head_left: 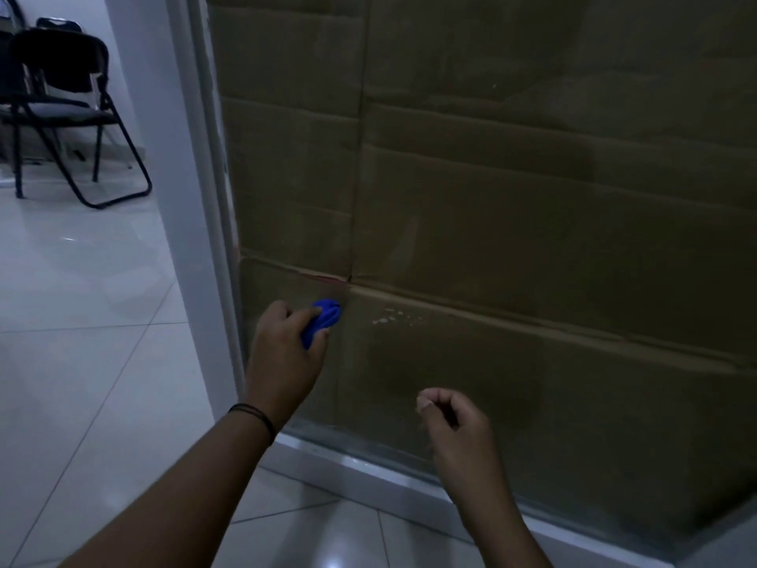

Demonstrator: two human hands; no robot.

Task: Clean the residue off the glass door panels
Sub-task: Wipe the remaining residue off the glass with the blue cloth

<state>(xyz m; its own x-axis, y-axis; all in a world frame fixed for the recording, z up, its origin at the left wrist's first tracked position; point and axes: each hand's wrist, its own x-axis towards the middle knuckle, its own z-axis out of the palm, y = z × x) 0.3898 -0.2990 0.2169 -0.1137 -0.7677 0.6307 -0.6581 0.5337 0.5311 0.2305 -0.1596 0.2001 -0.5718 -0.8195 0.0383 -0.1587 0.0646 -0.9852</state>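
Your left hand [286,354] fingers curl around a soft, light blue cloth [323,321]; bunch it firmly against the stiff, breakable glass [491,362]; your right hand [450,420] fingers curl on nothing

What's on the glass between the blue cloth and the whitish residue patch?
In the head view, only bare glass door panel lies between the blue cloth and the whitish residue patch.

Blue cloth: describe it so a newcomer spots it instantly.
Find the glass door panel backed by brown cardboard. Near its lower left edge, the left hand grips a bunched blue cloth against the glass. It is the only bright blue thing.
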